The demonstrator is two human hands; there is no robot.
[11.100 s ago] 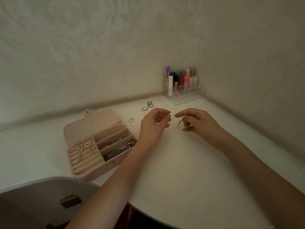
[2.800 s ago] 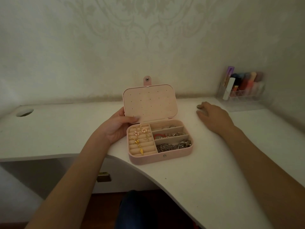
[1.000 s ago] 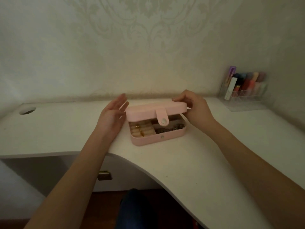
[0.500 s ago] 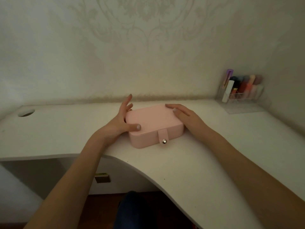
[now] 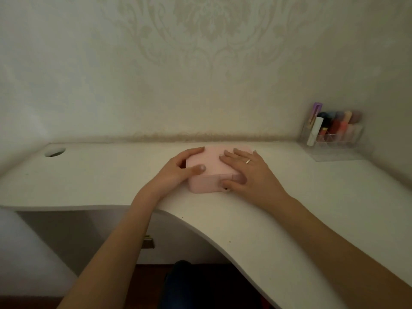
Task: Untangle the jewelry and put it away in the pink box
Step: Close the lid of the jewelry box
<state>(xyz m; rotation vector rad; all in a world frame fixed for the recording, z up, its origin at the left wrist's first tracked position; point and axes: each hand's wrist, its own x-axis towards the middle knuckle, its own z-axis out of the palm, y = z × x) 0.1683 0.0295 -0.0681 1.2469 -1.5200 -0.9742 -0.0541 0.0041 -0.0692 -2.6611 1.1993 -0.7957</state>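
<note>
The pink box [image 5: 211, 160] lies closed on the white desk [image 5: 245, 221], a little back from its curved front edge. My left hand [image 5: 178, 169] holds the box's left end, thumb on the lid and fingers round the far corner. My right hand [image 5: 247, 172] lies flat on the right half of the lid, and its thumb presses the snap tab on the front wall. A ring is on one finger of that hand. The jewelry is hidden inside the box.
A clear organizer [image 5: 332, 132] with lipsticks and small bottles stands in the back right corner against the wall. A round cable hole [image 5: 54, 152] is cut in the desk at far left. A metal drawer handle [image 5: 148, 243] shows under the desk.
The lid came down from open to fully closed. My right hand slid over the lid and its thumb now covers the snap tab. My left hand stays at the left end.
</note>
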